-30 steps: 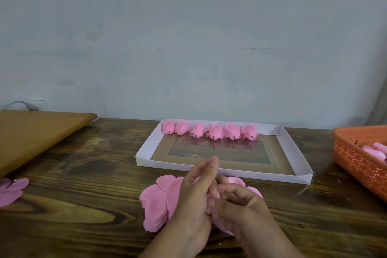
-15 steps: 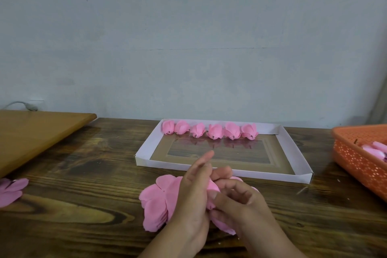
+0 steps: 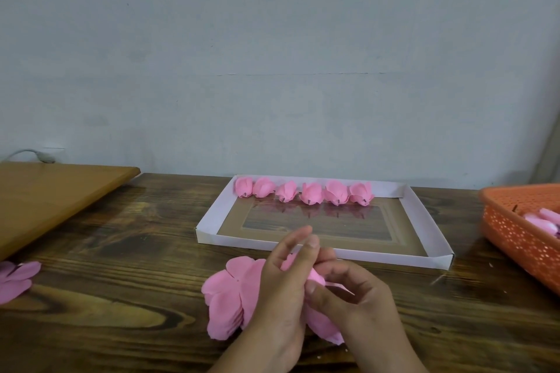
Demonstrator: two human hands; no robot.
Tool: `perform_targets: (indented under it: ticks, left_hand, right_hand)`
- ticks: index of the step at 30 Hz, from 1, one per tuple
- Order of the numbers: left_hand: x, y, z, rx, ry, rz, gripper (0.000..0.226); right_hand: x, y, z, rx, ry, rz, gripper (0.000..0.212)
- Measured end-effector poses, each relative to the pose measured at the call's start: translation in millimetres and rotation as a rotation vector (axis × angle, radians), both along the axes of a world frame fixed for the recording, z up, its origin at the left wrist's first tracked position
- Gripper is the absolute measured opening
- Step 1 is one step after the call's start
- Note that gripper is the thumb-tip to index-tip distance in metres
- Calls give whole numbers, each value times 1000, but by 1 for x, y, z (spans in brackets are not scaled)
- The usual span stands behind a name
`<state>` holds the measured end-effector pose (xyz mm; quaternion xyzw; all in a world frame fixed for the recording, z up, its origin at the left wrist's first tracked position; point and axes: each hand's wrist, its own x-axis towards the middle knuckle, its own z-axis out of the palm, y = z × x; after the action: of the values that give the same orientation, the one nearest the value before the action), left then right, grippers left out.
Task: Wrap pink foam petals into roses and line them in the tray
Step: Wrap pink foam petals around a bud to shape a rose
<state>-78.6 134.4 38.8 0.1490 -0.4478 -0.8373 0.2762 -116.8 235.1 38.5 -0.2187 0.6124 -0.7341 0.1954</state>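
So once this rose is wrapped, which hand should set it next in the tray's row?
Probably the right hand: it pinches the rose, and the row's free end in the tray lies rightward.

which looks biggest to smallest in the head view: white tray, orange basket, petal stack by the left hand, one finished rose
1. white tray
2. orange basket, cut off by the frame edge, so unsure
3. petal stack, nearer the camera, which enlarges it
4. finished rose

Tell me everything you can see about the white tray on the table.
The white tray is a shallow rectangular box lid, seemingly of folded card, with low walls, a brown inner border and a glossy centre. It lies flat on the wooden table, beyond the hands. Six pink foam roses line its far wall.
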Motion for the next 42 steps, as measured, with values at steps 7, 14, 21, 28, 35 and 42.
perform_targets:
  ticks: [7, 14, 21, 28, 35, 42]
  left_hand:
    - [-4, -2, -2, 1, -37, 71, 26]
    - [-5, -1, 0, 26, -2, 54, 12]
    - [-8, -3, -2, 30, -9, 60, 17]
    - [-9, -4, -3, -8, -34, 69, 16]
    - [-6, -3, -1, -9, -20, 64, 27]
    - [-6, -4, -2, -37, -44, 58, 33]
  right_hand:
    - [-1, -2, 0, -11, -32, 34, 18]
    - [-3, -4, -1, -55, -263, 116, 26]
    - [-4, -4, 3, -32, -272, 140, 15]
    - [-2, -3, 11, -67, -412, 210, 3]
    - [10, 2, 21, -119, -320, 248, 13]
    - [9, -1, 23, -117, -421, 231, 8]
